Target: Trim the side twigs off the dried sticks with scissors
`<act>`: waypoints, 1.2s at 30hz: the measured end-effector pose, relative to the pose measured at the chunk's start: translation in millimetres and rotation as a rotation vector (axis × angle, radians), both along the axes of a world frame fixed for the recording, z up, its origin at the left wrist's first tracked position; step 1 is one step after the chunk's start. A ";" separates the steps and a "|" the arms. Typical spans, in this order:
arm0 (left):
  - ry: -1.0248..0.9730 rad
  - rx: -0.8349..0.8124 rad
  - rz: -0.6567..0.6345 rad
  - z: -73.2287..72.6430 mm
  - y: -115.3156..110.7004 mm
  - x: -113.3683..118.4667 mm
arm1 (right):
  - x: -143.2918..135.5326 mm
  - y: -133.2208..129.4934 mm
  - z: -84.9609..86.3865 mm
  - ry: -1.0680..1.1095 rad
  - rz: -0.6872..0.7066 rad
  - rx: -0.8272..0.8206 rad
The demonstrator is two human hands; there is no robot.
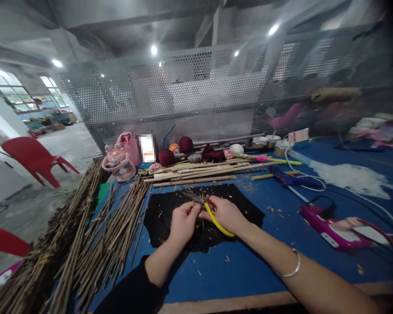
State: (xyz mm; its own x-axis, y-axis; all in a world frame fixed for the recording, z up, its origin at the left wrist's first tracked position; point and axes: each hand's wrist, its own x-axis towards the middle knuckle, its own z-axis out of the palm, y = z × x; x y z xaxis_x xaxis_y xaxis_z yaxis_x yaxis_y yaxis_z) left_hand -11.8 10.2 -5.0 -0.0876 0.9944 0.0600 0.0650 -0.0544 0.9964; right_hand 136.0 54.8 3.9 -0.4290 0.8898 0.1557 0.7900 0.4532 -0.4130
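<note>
My right hand (223,213) is closed round yellow-handled scissors (216,221), their metal blades pointing up and to the left. Close beside it, my left hand (184,218) is pinched, its fingertips meeting those of the right hand. Whatever the left fingers grip is small and mostly hidden by the hands. Both hands are over a black cloth (245,205) strewn with pale scraps. To the left lies a spread of thin brown sticks (118,231) on the blue table.
A thick bundle of dry stalks (36,261) lines the left edge. Behind the cloth lie peeled sticks (196,172) and dark red yarn balls (185,144). A blue glue gun (283,178), a magenta power strip (334,229) and loose cables occupy the right. A perforated metal panel (196,96) stands behind.
</note>
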 end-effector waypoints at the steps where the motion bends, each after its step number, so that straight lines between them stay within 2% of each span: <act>1: -0.009 -0.005 0.002 0.3 -0.1 -0.2 | -0.4 -0.8 1.0 -0.002 0.004 -0.014; 7: -0.108 -0.030 0.060 2.2 -1.5 0.5 | -0.9 -7.0 7.0 -0.065 0.040 0.023; 11: -0.065 -0.021 0.050 2.6 -2.6 1.0 | -1.2 -5.9 6.4 -0.038 0.098 0.084; 20: -0.048 -0.071 0.081 6.0 0.8 -0.1 | -4.7 -7.7 0.6 0.029 0.022 -0.026; 24: -0.056 -0.055 0.088 5.2 2.0 -1.6 | -4.7 -7.4 -0.8 -0.012 -0.019 -0.007; 36: -0.049 0.018 0.088 5.8 -0.1 -4.1 | 0.2 -3.1 2.5 0.025 0.028 0.018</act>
